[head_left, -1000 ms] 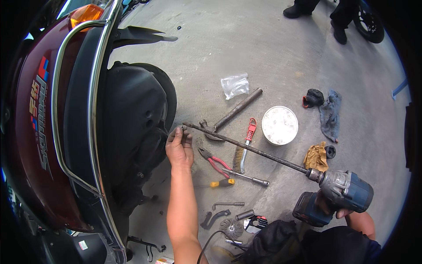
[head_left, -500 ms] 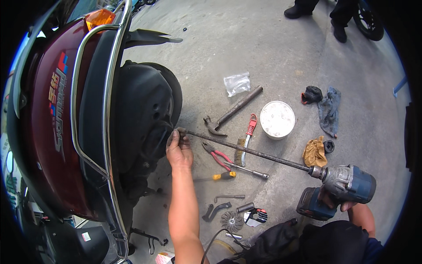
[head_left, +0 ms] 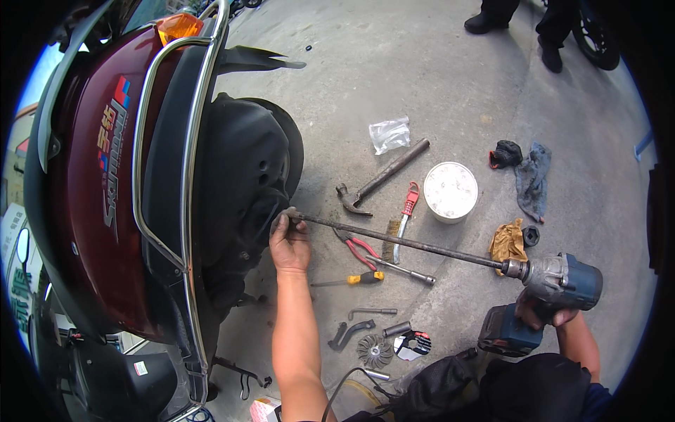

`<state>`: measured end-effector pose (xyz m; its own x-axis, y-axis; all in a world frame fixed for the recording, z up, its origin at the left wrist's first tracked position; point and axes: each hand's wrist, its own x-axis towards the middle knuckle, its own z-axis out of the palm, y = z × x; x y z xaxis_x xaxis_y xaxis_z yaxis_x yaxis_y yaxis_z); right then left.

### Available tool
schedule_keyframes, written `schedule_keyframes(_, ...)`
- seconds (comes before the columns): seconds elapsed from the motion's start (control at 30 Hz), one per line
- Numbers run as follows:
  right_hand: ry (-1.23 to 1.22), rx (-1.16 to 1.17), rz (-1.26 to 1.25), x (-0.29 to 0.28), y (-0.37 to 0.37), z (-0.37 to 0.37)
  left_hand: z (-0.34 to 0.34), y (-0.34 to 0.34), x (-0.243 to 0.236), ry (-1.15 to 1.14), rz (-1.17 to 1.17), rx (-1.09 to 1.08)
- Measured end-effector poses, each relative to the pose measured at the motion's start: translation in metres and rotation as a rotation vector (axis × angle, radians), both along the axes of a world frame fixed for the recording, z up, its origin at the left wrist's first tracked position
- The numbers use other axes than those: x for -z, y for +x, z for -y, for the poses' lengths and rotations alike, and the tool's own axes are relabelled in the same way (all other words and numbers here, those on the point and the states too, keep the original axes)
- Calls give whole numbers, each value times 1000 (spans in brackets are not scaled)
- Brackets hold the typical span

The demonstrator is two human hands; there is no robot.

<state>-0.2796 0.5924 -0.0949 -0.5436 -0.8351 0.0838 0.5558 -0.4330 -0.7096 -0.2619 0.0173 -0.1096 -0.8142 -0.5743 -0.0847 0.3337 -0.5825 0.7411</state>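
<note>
My left hand (head_left: 290,243) pinches the far end of a long dark steel extension rod (head_left: 394,238), beside the black housing (head_left: 239,169) at the scooter's underside. My right hand (head_left: 545,313) grips the blue-and-grey impact wrench (head_left: 562,285), its battery hanging below and the rod fitted in its chuck. Beneath the rod lie red-handled pliers (head_left: 358,251), a red-handled wire brush (head_left: 404,218), a socket bar (head_left: 408,271) and a yellow-handled screwdriver (head_left: 362,278).
The maroon scooter (head_left: 105,190) with chrome rail fills the left. A hammer (head_left: 387,172), white tub (head_left: 450,191), rags (head_left: 531,183), crumpled brown paper (head_left: 508,243) and several metal parts lie on the concrete floor (head_left: 351,77). Someone's shoes (head_left: 550,56) and a wheel are at top right.
The scooter and floor items have shifted slightly right in view. My left hand and the rod's tip have lowered a little, and the impact wrench has risen and moved slightly right.
</note>
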Motion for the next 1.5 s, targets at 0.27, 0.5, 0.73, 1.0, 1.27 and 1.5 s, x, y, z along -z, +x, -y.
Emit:
schedule_keyframes(0.27, 109, 7, -456, 5, -6, 25, -13, -29, -14, 111, -29, -174)
schedule_keyframes(0.5, 193, -7, -558, -1, -5, 35, -18, -45, -33, 96, -13, -220)
schedule_keyframes(0.73, 102, 66, -358, 15, 8, 49, -17, -53, -49, 38, -3, -224)
schedule_keyframes(1.0, 315, -6, -533, 22, 4, 63, -12, -58, -51, 25, -2, -233)
schedule_keyframes(1.27, 522, 20, -654, 11, 2, 85, -8, -61, -50, 39, 19, -257)
schedule_keyframes(1.5, 625, 5, -828, -3, -6, 109, -11, -63, -54, 37, 20, -259)
